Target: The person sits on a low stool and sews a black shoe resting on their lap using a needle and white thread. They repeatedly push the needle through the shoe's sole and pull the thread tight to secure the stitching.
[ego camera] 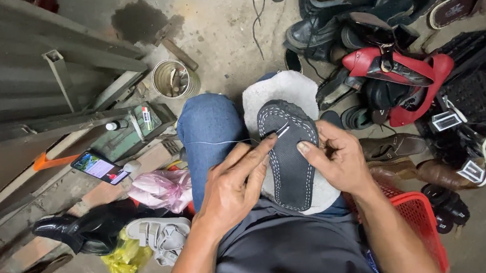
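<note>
**Inspector:** Item under work: a dark shoe sole (pixel 289 156) with a white stitch line round its edge. It lies sole-face up on a pale cloth pad (pixel 286 91) across the person's lap, over the blue-jeaned knee (pixel 210 133).

**Clerk:** Hands?

**Inspector:** The left hand (pixel 233 185) has thumb and forefinger pinched together on a needle (pixel 281 131) at the sole's upper left rim. A white thread (pixel 220 142) runs taut from that point out to the left. The right hand (pixel 340 160) is closed on the sole's right edge, thumb pressed on top, steadying it.

**Clerk:** Step in hand?

**Inspector:** In my judgement, hand-stitching the perimeter, mid-stitch near the toe end. The stitch row appears to run all the way round; I cannot tell which portion is fresh.

**Clerk:** What does the next move call for?

**Inspector:** I judge a firm draw of the needle in line with the thread, the right hand holding the sole flat against the pad so the row stays even.

**Clerk:** Surroundings?

**Inspector:** A red basket (pixel 420 214) at right, a heap of shoes (pixel 388 39) beyond it, a tin can (pixel 173 78) ahead, a phone (pixel 98 167) and pink bag (pixel 162 189) at left.
</note>
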